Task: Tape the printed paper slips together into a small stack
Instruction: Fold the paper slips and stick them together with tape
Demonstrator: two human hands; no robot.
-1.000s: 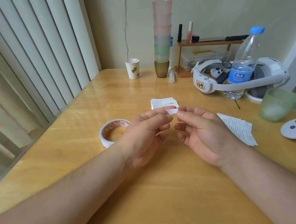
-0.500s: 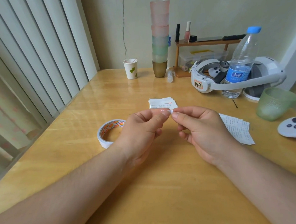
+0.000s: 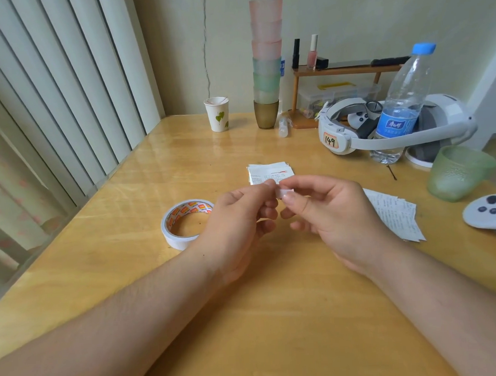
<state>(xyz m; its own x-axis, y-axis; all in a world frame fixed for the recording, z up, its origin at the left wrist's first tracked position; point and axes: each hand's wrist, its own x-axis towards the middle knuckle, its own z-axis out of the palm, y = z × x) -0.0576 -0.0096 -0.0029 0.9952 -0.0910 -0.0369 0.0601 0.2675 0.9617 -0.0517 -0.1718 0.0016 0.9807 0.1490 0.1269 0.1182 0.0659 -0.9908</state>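
Observation:
Over the middle of the wooden table, my left hand and my right hand meet fingertip to fingertip. Between them they pinch a small white piece of tape. A small stack of printed paper slips lies flat on the table just beyond my fingers. More printed slips lie fanned out to the right of my right hand. A roll of white tape with an orange-patterned core lies flat beside my left hand.
A green cup and a white controller sit at the right. Behind stand a water bottle, a white headset, a tall stack of cups, a paper cup and a small wooden shelf. Vertical blinds line the left edge.
My fingertips closed together on the tape piece, then shifted; a bit more of the white piece now shows at my right thumb. The slips and the roll have not moved.

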